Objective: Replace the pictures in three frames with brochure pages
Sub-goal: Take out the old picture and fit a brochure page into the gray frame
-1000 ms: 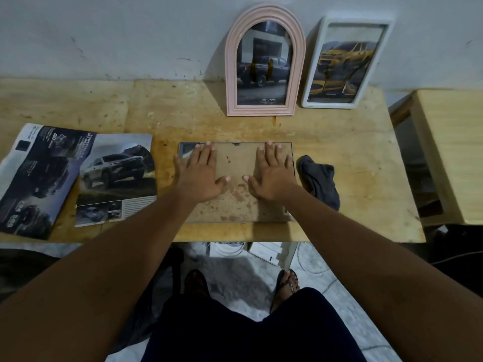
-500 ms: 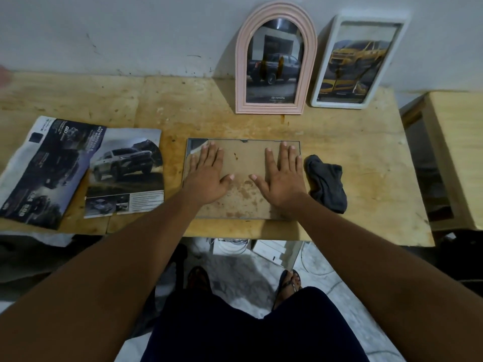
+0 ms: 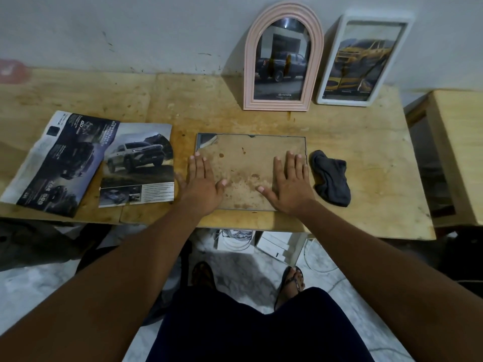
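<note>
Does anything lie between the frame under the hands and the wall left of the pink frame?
Nothing visible: only bare table lies between the flat frame and that wall. The sock lies to its right, the brochure pages to its left.

The left hand [image 3: 200,186] has slid to the frame's [image 3: 248,163] left edge, the right hand [image 3: 291,184] to its right edge.
</note>
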